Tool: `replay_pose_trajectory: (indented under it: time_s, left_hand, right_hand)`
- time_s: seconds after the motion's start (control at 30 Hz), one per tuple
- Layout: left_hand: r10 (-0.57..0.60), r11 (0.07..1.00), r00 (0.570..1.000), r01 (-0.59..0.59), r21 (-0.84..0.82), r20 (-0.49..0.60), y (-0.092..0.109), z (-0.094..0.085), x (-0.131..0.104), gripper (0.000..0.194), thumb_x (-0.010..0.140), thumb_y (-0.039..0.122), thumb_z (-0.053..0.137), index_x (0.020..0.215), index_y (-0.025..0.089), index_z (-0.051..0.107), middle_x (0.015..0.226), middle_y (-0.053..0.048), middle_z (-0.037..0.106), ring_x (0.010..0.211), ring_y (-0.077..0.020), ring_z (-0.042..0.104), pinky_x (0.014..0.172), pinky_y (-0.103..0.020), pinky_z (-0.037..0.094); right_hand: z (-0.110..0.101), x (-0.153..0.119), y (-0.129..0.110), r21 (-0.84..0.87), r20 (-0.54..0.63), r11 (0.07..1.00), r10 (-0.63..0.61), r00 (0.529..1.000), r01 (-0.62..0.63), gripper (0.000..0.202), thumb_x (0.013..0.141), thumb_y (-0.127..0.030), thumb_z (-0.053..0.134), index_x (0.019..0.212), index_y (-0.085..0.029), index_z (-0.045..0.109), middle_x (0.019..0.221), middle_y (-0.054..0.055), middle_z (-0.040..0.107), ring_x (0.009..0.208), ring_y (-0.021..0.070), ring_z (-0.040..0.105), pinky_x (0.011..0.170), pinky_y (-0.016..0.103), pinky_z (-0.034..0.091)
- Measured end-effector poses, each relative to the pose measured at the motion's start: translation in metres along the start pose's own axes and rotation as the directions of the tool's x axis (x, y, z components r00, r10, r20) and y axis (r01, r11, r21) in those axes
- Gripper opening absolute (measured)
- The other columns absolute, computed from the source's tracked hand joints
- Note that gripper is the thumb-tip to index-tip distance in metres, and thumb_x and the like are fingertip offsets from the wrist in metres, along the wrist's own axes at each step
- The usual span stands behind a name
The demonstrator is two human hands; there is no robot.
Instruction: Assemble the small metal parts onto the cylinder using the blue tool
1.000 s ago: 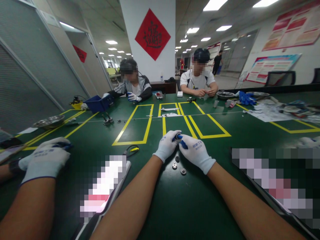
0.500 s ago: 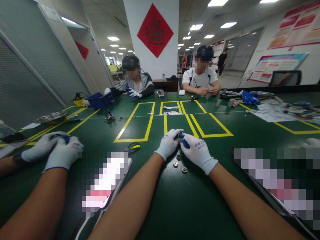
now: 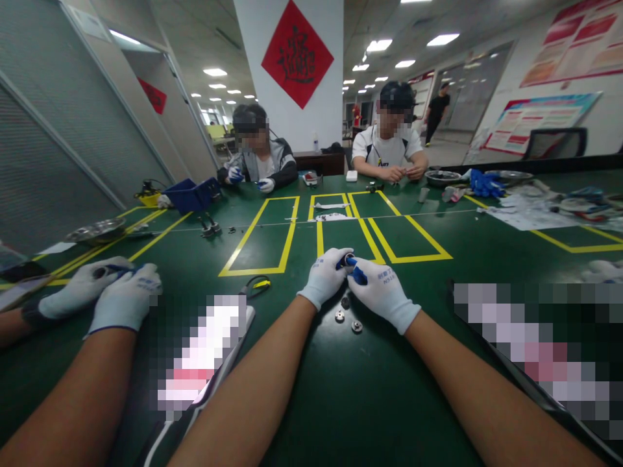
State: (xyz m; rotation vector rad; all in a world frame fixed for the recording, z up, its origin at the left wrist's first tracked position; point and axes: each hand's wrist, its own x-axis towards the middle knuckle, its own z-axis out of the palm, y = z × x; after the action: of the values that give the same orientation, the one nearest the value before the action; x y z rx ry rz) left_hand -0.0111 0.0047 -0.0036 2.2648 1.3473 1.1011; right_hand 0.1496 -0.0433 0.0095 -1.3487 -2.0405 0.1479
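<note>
My left hand (image 3: 325,277), in a white glove with blue fingertips, is closed around a small round dark part with a shiny rim (image 3: 347,260). My right hand (image 3: 382,285), gloved the same way, meets it with fingers pinched together at the part's edge. Whatever the right fingertips hold is too small and covered to make out. On the green table just below my hands lie two small round metal pieces, a left one (image 3: 339,316) and a right one (image 3: 357,326), and a darker round piece (image 3: 345,302).
A co-worker's gloved hands (image 3: 127,295) work at the left. Tablet-like devices, a left one (image 3: 204,350) and a right one (image 3: 530,363), flank my forearms. A yellow-and-black cable (image 3: 261,284) lies beyond the left one. Farther off are a blue bin (image 3: 187,196) and papers (image 3: 518,211).
My hands stay joined at the small part, with only slight finger movement. The view shifts a little. The far-left co-worker's hands have moved apart, and a person walks in the background.
</note>
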Motion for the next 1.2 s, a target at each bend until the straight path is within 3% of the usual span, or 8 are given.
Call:
replay_pose_trajectory:
  time_s: [0.17, 0.37, 0.47, 0.73, 0.93, 1.07, 1.2]
  left_hand:
    - [-0.014, 1.0, 0.999, 0.015, 0.022, -0.034, -0.001, 0.002, 0.0, 0.036, 0.087, 0.019, 0.065, 0.123, 0.022, 0.069, 0.121, -0.007, 0.071, 0.114, -0.0221, 0.065, 0.106, -0.037, 0.051]
    - [0.03, 0.999, 0.999, -0.031, 0.035, 0.026, 0.0, 0.003, -0.002, 0.047, 0.084, 0.021, 0.067, 0.131, 0.023, 0.064, 0.122, -0.007, 0.069, 0.113, -0.0223, 0.065, 0.103, -0.036, 0.053]
    - [0.045, 0.998, 0.998, -0.046, 0.031, 0.031, 0.002, 0.003, -0.003, 0.047, 0.085, 0.023, 0.066, 0.132, 0.022, 0.063, 0.122, -0.007, 0.069, 0.113, -0.0222, 0.065, 0.103, -0.036, 0.053]
    - [0.009, 1.0, 0.999, -0.008, 0.026, -0.032, 0.0, 0.004, -0.002, 0.041, 0.083, 0.02, 0.067, 0.124, 0.021, 0.066, 0.124, -0.007, 0.07, 0.115, -0.0218, 0.065, 0.105, -0.035, 0.052]
    - [-0.003, 0.999, 1.0, 0.002, 0.049, 0.011, 0.0, 0.005, 0.0, 0.051, 0.081, 0.033, 0.075, 0.129, 0.021, 0.062, 0.127, -0.008, 0.067, 0.117, -0.023, 0.063, 0.105, -0.036, 0.051]
    - [-0.084, 0.982, 0.996, 0.079, 0.171, 0.023, 0.001, 0.004, 0.001, 0.031, 0.084, 0.035, 0.073, 0.112, 0.023, 0.066, 0.114, -0.006, 0.069, 0.106, -0.0222, 0.065, 0.095, -0.035, 0.053]
    - [-0.083, 0.965, 0.996, 0.077, 0.251, 0.014, 0.002, 0.003, 0.0, 0.013, 0.089, 0.032, 0.066, 0.098, 0.023, 0.066, 0.103, -0.004, 0.068, 0.097, -0.0211, 0.064, 0.087, -0.033, 0.052]
  right_hand:
    - [0.004, -0.001, -0.001, -0.029, -0.022, 0.999, -0.042, 0.999, 0.041, 0.036, 0.088, -0.023, 0.061, 0.123, -0.017, 0.068, 0.113, 0.011, 0.076, 0.099, 0.0264, 0.072, 0.09, 0.036, 0.053]
    - [0.007, 0.003, 0.014, -0.005, -0.131, 1.0, -0.008, 0.991, 0.007, 0.013, 0.089, -0.028, 0.061, 0.095, -0.021, 0.07, 0.093, 0.007, 0.076, 0.086, 0.0234, 0.069, 0.08, 0.032, 0.05]
    - [0.011, 0.006, 0.018, -0.041, -0.179, 0.999, 0.008, 0.984, -0.016, 0.013, 0.089, -0.032, 0.061, 0.084, -0.021, 0.066, 0.084, 0.006, 0.072, 0.078, 0.0225, 0.066, 0.074, 0.032, 0.047]
    - [0.015, 0.008, 0.014, -0.037, -0.234, 0.999, 0.013, 0.972, -0.023, 0.014, 0.089, -0.033, 0.062, 0.081, -0.021, 0.063, 0.082, 0.005, 0.068, 0.076, 0.0211, 0.063, 0.071, 0.031, 0.044]
    - [0.012, 0.01, 0.02, -0.011, -0.316, 0.998, 0.053, 0.947, -0.059, 0.013, 0.087, -0.03, 0.06, 0.076, -0.022, 0.06, 0.077, 0.003, 0.066, 0.074, 0.0204, 0.062, 0.071, 0.031, 0.043]
    - [0.011, 0.01, 0.02, -0.008, -0.341, 0.997, 0.07, 0.937, -0.077, 0.014, 0.086, -0.03, 0.06, 0.075, -0.022, 0.06, 0.077, 0.004, 0.067, 0.073, 0.0207, 0.062, 0.07, 0.031, 0.044]
    - [0.01, 0.009, 0.017, 0.004, -0.331, 0.999, 0.032, 0.943, -0.033, 0.011, 0.087, -0.029, 0.058, 0.081, -0.021, 0.063, 0.082, 0.006, 0.069, 0.078, 0.022, 0.064, 0.075, 0.032, 0.046]
